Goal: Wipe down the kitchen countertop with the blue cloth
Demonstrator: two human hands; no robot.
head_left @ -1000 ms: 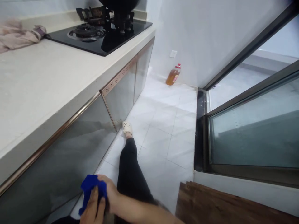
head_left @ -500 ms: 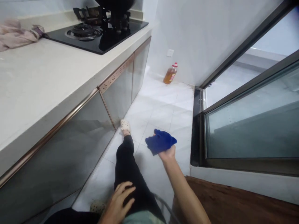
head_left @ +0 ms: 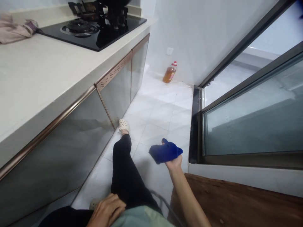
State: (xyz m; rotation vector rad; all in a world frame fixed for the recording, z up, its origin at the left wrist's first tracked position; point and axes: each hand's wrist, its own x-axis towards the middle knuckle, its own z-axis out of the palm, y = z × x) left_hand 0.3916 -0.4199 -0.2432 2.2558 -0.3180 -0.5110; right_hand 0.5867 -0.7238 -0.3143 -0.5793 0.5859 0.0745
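A deep blue cloth (head_left: 165, 153), folded into a soft bundle, lies over the palm and fingers of my right hand (head_left: 175, 163). That hand is closed around it from below, its thumb partly showing at the top, and most of its fingers are covered. The cloth is held above the tiled floor, in front of me. My left hand (head_left: 107, 208) is low by my lap, next to the hem of my green shirt (head_left: 142, 217) and the dark trouser leg (head_left: 124, 173). Its fingers are loosely bent and lie close to each other, with nothing seen in them.
On my left runs a white counter (head_left: 47, 66) with a black gas hob (head_left: 99, 41) and a pinkish cloth (head_left: 16, 30). A bottle of amber liquid (head_left: 169, 74) stands on the floor by the wall. At right are a framed glass panel (head_left: 255, 123) and brown wooden surface (head_left: 232, 201).
My right hand with the blue cloth has shifted slightly down and right. My left hand has drawn back toward my body, its fingers closer to each other. The view has moved a little.
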